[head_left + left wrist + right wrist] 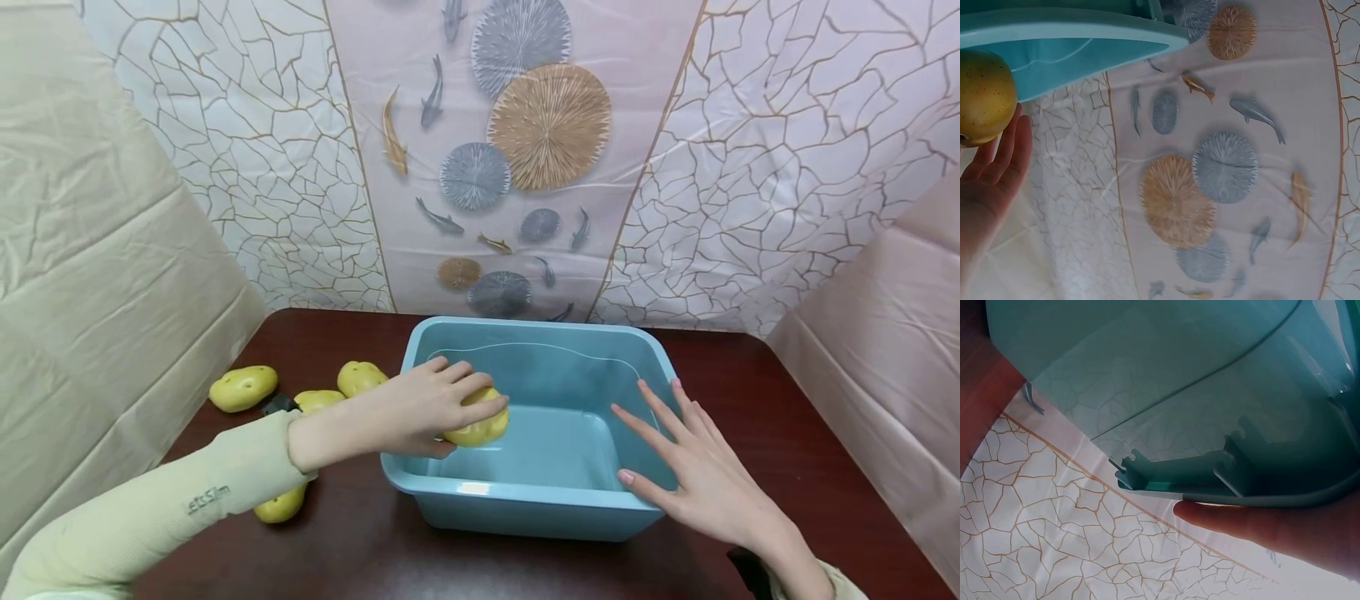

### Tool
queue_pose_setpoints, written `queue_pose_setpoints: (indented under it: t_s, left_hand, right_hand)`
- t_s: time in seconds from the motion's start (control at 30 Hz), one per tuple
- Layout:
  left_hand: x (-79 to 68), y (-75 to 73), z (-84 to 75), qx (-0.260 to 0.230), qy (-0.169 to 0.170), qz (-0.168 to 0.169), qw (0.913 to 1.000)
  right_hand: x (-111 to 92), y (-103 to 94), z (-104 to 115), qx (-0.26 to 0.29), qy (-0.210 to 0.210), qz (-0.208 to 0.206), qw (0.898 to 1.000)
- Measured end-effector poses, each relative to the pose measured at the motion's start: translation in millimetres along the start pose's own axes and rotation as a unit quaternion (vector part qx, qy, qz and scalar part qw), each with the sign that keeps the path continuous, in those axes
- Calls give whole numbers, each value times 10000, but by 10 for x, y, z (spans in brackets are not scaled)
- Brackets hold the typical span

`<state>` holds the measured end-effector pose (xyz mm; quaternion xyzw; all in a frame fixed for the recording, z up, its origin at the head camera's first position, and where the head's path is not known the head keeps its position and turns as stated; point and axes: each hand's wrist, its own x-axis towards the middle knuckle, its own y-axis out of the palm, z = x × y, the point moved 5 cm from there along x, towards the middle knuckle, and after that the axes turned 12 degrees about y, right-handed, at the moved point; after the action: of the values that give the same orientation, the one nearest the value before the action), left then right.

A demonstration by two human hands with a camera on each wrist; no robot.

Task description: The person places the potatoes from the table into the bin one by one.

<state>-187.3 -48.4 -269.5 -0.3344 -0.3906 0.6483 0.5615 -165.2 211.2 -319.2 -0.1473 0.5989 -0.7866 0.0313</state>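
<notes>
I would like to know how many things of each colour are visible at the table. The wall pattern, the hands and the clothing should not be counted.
Yellow lumpy pieces: 5 (4 on the table, 1 gripped by the left hand)
Blue basin: 1
Total: 6 visible; the left sleeve may hide more.

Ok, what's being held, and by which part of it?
The left hand holds a yellow potato-like piece by its top and left side; the right hand grips nothing.
</notes>
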Motion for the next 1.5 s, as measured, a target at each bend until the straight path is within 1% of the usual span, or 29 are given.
queue_pose_setpoints:
  t_s: [0.1,0.27,0.43,0.67,0.83,1.03,1.37,1.5]
  left_hand:
    - [31,16,-22,-32,52,167,9998]
    - [83,54,-54,35,150,337,9993]
    - [123,92,-72,56,229,411,9989]
    - [176,143,-85,39,342,515,9981]
    - [224,209,-94,-5,412,587,9974]
    - [274,265,-70,-21,429,713,9965]
    - [308,340,11,-351,384,952,9941]
    - [308,385,51,-416,343,986,9937]
  right_hand:
    - [-1,-7,6,17,-20,-11,10000]
    - [-2,0,6,19,-2,18,10000]
    - [0,14,-7,22,25,65,10000]
    - [-5,12,-6,-15,-52,-41,10000]
    - [-6,10,-5,-24,-69,-68,10000]
    - [-2,6,1,-13,-72,-72,9999]
    - [4,9,0,-42,-42,-40,10000]
    - [5,7,2,-38,-45,-27,10000]
